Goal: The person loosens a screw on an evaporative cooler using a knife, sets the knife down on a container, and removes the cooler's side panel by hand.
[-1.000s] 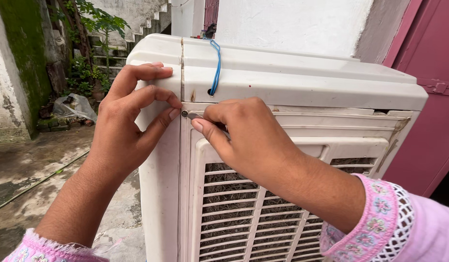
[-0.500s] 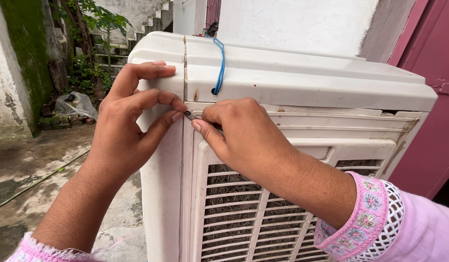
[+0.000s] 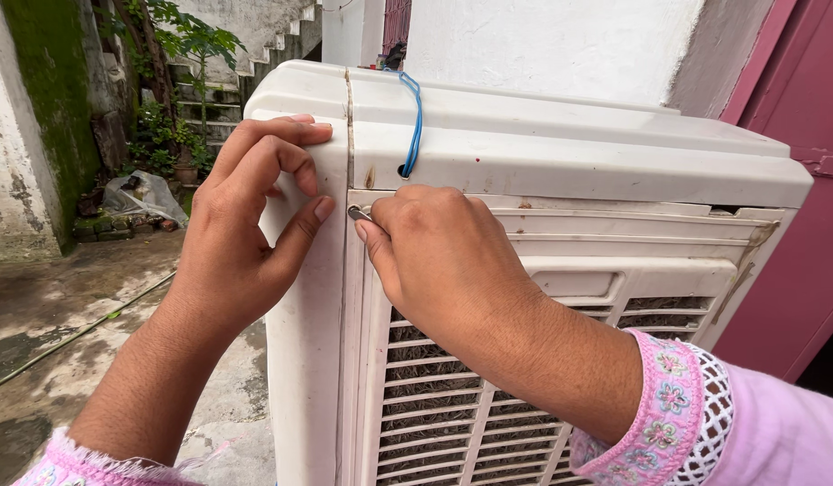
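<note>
A white plastic air cooler point(image 3: 560, 153) stands in front of me, its louvred front panel point(image 3: 434, 405) facing me. My left hand point(image 3: 241, 234) grips the cooler's top left corner, fingers curled over the edge and thumb pressed near the seam. My right hand point(image 3: 434, 261) is closed around a small metal piece point(image 3: 358, 214) at the panel's upper left corner, only its tip showing. A blue cord point(image 3: 414, 117) loops over the cooler's top and into a hole just above my right hand.
A pink door point(image 3: 794, 180) stands close on the right, a white wall point(image 3: 560, 45) behind. To the left lie wet concrete ground point(image 3: 56, 306), a mossy wall point(image 3: 38, 117), plants and steps point(image 3: 209, 72).
The view has shifted slightly. My right hand has moved a little along the panel's top edge with the metal piece, and my left hand has kept its grip on the corner.
</note>
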